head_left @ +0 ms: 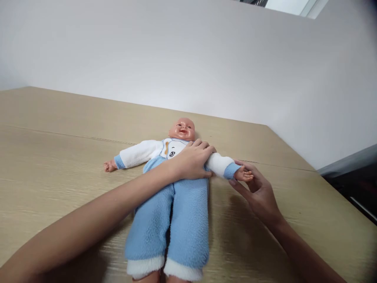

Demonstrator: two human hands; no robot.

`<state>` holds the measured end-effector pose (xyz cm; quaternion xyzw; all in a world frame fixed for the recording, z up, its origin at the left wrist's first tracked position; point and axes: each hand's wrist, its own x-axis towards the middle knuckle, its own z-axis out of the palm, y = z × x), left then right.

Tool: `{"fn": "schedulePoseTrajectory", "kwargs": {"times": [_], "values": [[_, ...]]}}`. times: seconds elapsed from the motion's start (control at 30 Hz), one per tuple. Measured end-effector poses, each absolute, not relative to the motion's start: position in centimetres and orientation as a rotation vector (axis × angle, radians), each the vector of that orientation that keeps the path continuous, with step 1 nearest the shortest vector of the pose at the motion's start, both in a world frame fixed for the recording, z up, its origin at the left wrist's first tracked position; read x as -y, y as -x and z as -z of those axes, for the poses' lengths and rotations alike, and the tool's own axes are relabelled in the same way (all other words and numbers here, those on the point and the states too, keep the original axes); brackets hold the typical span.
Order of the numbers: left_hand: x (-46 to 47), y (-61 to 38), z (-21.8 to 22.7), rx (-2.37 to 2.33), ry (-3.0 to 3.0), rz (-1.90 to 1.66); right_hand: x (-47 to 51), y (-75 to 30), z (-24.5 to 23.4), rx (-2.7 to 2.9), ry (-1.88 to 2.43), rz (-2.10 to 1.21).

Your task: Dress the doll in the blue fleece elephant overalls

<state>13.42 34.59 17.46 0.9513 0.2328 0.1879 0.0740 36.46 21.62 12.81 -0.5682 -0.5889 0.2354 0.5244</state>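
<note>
A doll [184,196] lies face up on a table [64,133], beneath the left hand [194,160] and reaching across to the right hand [261,192].
The doll's head [182,129] is just beyond the left hand, its blue trousers [190,220] on the near side; one white sleeve [138,153] stretches out left of that hand. The left hand is clamped over the doll's other shoulder, thumb on the near side; the right hand has thumb and fingers around the blue cuff [231,171]. Beyond both hands stands a pale wall [176,59].
</note>
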Motion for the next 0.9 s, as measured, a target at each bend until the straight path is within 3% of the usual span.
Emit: {"fn": "schedulePoseTrajectory", "kwargs": {"times": [0.23,0.5,0.9], "values": [[-34.5,-12.7,-16.6,-0.681,-2.709,-0.860,-21.7,-36.3,-11.1,1.323,1.399,-0.901],[-35.0,-11.6,-16.5,-0.605,-2.202,-1.190,-23.0,-33.0,-11.7,1.854,1.419,-0.799],[-36.2,-7.9,-16.3,-0.570,-1.344,-1.337,-28.4,-24.9,-11.9,1.239,1.311,-1.110]]}}
